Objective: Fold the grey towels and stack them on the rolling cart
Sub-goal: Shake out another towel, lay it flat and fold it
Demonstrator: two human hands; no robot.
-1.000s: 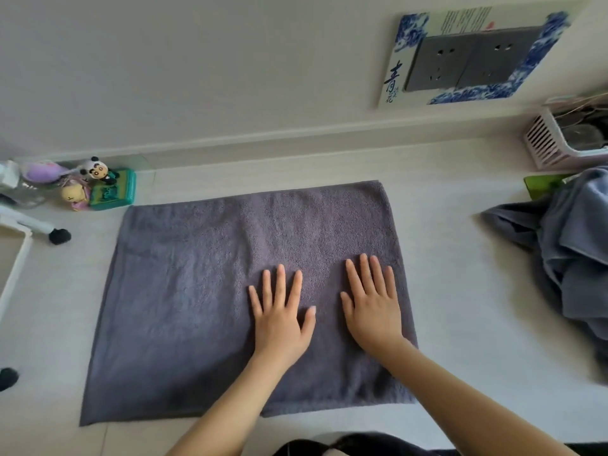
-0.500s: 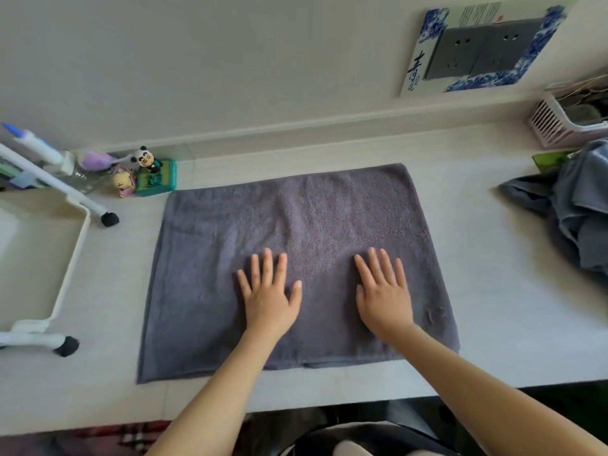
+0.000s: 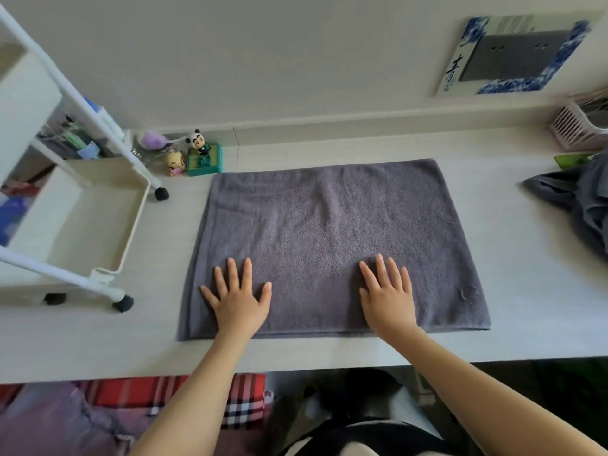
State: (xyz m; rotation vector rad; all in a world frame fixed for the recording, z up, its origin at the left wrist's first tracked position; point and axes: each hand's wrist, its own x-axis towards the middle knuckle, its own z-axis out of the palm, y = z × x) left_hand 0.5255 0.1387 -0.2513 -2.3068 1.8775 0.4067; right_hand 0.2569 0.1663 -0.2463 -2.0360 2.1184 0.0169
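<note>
Flat on the table (image 3: 526, 307) lies the folded grey towel (image 3: 329, 232), a smooth rectangle with its near edge close to the table's front. Both hands press on its near half with fingers straight and spread: the left hand (image 3: 238, 299) by the towel's left edge, the right hand (image 3: 388, 296) right of the towel's middle. Left of the towel stands the white rolling cart (image 3: 98, 209), and small toy figures (image 3: 194, 156) sit beyond the towel's far left corner. Right of the towel, more grey towels (image 3: 582, 199) lie crumpled.
</note>
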